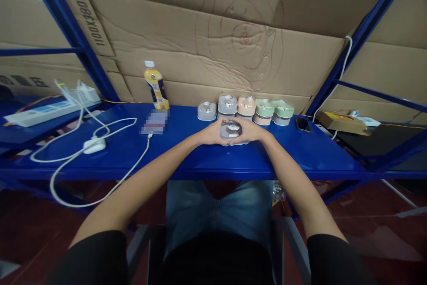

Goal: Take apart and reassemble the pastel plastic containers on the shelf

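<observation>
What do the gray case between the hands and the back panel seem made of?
Gray case: probably smooth plastic, judging by its rounded, molded-looking shape. Back panel: almost certainly matte cardboard, given the brown color, creases and printed lettering.

blue table (220, 158) — lidded containers (247, 105) (bottle (156, 87) too)

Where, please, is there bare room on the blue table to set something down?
Two patches: between the tall yellow bottle and the row of pastel rounded containers, and right of the right hand, before the black flat phone. The left end is crowded by looped white cable.
</observation>
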A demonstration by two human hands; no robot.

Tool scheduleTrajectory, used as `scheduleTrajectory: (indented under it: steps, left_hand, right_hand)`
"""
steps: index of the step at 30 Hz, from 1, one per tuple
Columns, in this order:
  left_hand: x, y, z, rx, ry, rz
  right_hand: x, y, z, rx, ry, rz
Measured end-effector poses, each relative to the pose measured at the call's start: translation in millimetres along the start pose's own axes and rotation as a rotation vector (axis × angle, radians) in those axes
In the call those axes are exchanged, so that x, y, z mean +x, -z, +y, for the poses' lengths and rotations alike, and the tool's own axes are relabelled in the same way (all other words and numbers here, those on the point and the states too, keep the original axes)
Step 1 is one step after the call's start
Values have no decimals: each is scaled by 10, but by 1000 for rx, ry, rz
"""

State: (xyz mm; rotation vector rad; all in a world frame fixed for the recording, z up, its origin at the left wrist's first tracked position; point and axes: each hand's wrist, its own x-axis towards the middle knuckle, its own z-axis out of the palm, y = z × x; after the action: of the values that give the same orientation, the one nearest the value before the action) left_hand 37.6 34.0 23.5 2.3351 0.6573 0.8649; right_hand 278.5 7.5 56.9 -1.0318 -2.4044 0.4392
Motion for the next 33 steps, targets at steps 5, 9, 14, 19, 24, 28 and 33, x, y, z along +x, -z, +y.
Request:
scheduleTrajectory:
  steps: [5,9,14,19,24,28,33]
  left_hand:
    - [-96,32,-158,-33,21,6]
    - [-148,92,-114,94,5,3]
    - [-177,70,-12,223,-3,-62]
    - [-169,108,6,168,9,14]
    - [-164,329,-51,281,133,160]
    - [-185,476,-144,413,226,153]
    - [-186,496,-233,418,282,103]
  right_hand:
    - [-13,52,81,16,-83,85]
    - [-53,198,247,150,-218,133]
    - [-109,349,470,296,-350,106]
    - [-144,394,535,235,-392,192]
    - [-195,454,508,177,-477,232]
    - [-231,534,449,44,-540,67]
    - [-221,561,428,-83,-572,-57]
